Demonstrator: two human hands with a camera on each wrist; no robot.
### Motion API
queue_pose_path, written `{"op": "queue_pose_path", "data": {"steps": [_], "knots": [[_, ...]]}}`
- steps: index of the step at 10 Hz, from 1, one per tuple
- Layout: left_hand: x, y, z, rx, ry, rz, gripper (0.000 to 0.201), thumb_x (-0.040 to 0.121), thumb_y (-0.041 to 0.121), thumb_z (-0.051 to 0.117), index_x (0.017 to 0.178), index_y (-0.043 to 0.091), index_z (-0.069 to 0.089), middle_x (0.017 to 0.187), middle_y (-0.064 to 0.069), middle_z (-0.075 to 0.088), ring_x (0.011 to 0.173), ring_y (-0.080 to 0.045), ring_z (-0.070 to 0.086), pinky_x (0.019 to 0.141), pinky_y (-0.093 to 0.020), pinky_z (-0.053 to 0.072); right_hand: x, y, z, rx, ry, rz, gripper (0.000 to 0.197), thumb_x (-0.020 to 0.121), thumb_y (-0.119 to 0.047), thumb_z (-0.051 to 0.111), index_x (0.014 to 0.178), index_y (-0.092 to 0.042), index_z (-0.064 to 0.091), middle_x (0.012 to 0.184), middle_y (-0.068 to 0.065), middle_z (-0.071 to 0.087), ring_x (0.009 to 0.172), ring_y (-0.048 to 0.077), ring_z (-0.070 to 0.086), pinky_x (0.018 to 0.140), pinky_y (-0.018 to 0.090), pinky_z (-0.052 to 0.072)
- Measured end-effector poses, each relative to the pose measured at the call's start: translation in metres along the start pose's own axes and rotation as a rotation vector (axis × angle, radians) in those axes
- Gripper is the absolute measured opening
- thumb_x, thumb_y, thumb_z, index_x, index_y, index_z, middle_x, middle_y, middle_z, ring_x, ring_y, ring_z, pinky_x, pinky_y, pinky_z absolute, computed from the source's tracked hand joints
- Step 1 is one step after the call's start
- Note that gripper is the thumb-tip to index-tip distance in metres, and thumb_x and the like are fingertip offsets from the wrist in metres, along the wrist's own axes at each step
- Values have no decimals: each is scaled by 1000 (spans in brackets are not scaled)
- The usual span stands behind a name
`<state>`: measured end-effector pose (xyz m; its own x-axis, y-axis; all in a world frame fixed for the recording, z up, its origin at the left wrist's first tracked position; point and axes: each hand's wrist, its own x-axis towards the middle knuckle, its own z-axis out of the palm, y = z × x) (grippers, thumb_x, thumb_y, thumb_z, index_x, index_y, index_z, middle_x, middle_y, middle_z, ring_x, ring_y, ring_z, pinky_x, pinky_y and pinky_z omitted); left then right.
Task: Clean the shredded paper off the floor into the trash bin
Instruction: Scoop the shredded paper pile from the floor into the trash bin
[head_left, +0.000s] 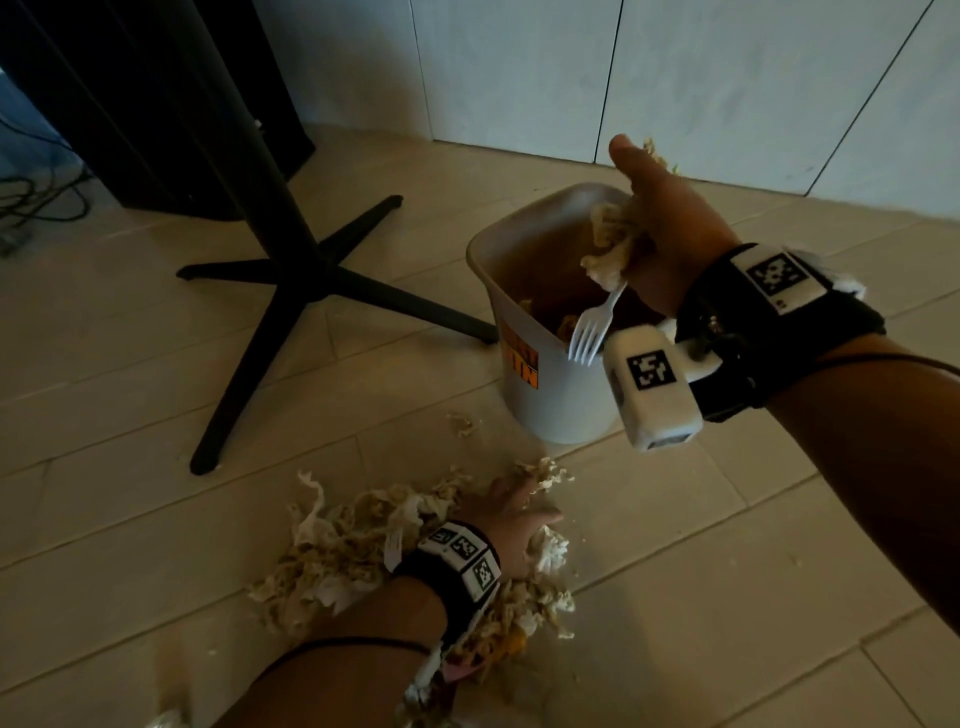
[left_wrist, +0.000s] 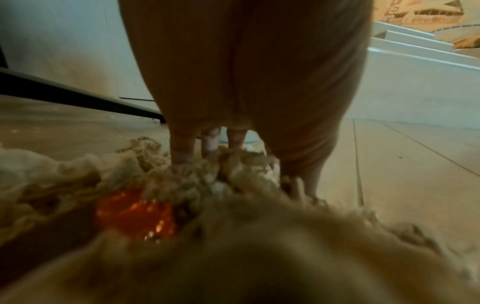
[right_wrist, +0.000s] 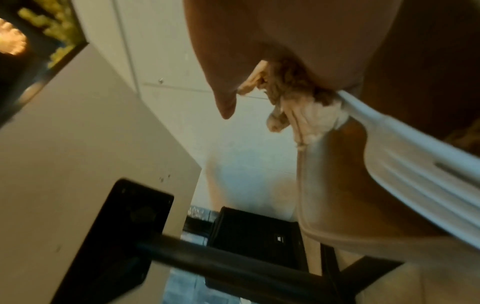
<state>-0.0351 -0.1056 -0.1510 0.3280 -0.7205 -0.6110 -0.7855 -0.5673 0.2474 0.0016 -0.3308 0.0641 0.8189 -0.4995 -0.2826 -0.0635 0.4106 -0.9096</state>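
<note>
A white trash bin (head_left: 550, 395) with an orange label stands on the tiled floor. Over its opening my right hand (head_left: 654, 218) grips a clump of shredded paper (head_left: 610, 241) together with a white plastic fork (head_left: 592, 330), whose tines point down. In the right wrist view the paper clump (right_wrist: 298, 105) and the fork (right_wrist: 394, 164) stick out of the fist. A wide pile of shredded paper (head_left: 343, 545) lies on the floor nearer me. My left hand (head_left: 511, 522) rests on that pile, thumb stretched right. Its fingers (left_wrist: 182, 148) reach down into the shreds (left_wrist: 187, 181), tips hidden.
A black table base (head_left: 291, 270) with cross legs stands left of the bin, one leg ending close to it. White wall panels (head_left: 675, 78) run behind. Something orange (left_wrist: 135, 211) sits inside the pile. A small loose scrap (head_left: 461, 423) lies between pile and bin.
</note>
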Motion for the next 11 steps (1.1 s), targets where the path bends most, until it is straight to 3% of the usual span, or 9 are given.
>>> {"op": "queue_pose_path", "data": {"steps": [1, 2, 4, 5, 6, 8, 9, 10, 11], "knots": [[-2, 1, 5, -40, 171, 75, 49, 88, 18, 58, 134, 33, 51, 155, 0, 22, 143, -27, 18, 114, -46, 29, 14, 1, -8, -8, -14, 93, 62, 81, -50, 66, 124, -6, 56, 74, 9, 63, 64, 23, 59, 76, 39, 53], [-5, 5, 9, -51, 210, 96, 38, 89, 8, 54, 123, 24, 61, 135, -3, 43, 127, -28, 41, 105, -44, 41, 26, 5, -15, -189, -17, 127, 28, 83, -41, 60, 99, -18, 59, 94, 4, 61, 87, 24, 60, 103, 48, 47], [-15, 5, 6, -171, 228, 113, 28, 88, 3, 52, 107, 12, 70, 119, -7, 61, 107, -29, 59, 94, -38, 50, 28, 11, -26, -431, -10, 112, 67, 73, -36, 62, 137, -16, 54, 140, 13, 55, 126, 35, 54, 104, 53, 46], [-22, -2, 0, -276, 324, 103, 31, 84, 3, 53, 106, 14, 73, 115, -8, 65, 106, -25, 60, 94, -33, 50, -20, 2, -2, -325, 125, 169, 70, 72, -41, 66, 135, -14, 52, 130, 16, 60, 114, 40, 59, 93, 51, 51], [-30, -13, -10, -396, 485, 64, 29, 81, 3, 59, 101, 17, 75, 110, -6, 68, 102, -20, 63, 91, -25, 49, -33, 5, -1, -294, 132, 42, 45, 87, -33, 63, 130, -20, 55, 120, 10, 62, 106, 29, 61, 78, 37, 50], [-51, -29, -36, -538, 772, 47, 26, 73, 8, 75, 95, 21, 75, 99, 2, 71, 86, -9, 66, 81, -25, 55, -97, 21, 7, -441, -18, -306, 11, 98, -22, 57, 104, -27, 65, 103, 5, 66, 90, 18, 64, 79, 37, 57], [-65, -30, -51, -604, 927, 91, 25, 74, 5, 75, 95, 18, 75, 97, 4, 71, 86, -5, 67, 79, -15, 53, -128, 41, 7, -586, -115, -391, 12, 99, -25, 54, 100, -24, 66, 99, 3, 69, 84, 19, 67, 80, 41, 58], [-79, -26, -68, -655, 1079, 119, 24, 75, 2, 77, 96, 14, 75, 97, 1, 70, 87, -6, 67, 79, -14, 53, -149, 73, 9, -638, -117, -273, 25, 96, -44, 51, 110, -28, 63, 107, -7, 64, 92, 9, 64, 86, 40, 56], [-93, -12, -85, -715, 1203, 154, 21, 77, 5, 77, 96, 12, 74, 96, -1, 69, 87, -8, 67, 79, -22, 55, -159, 103, 15, -519, -136, -12, 58, 81, -71, 47, 128, -36, 50, 133, -10, 54, 113, 8, 55, 99, 42, 48]]}}
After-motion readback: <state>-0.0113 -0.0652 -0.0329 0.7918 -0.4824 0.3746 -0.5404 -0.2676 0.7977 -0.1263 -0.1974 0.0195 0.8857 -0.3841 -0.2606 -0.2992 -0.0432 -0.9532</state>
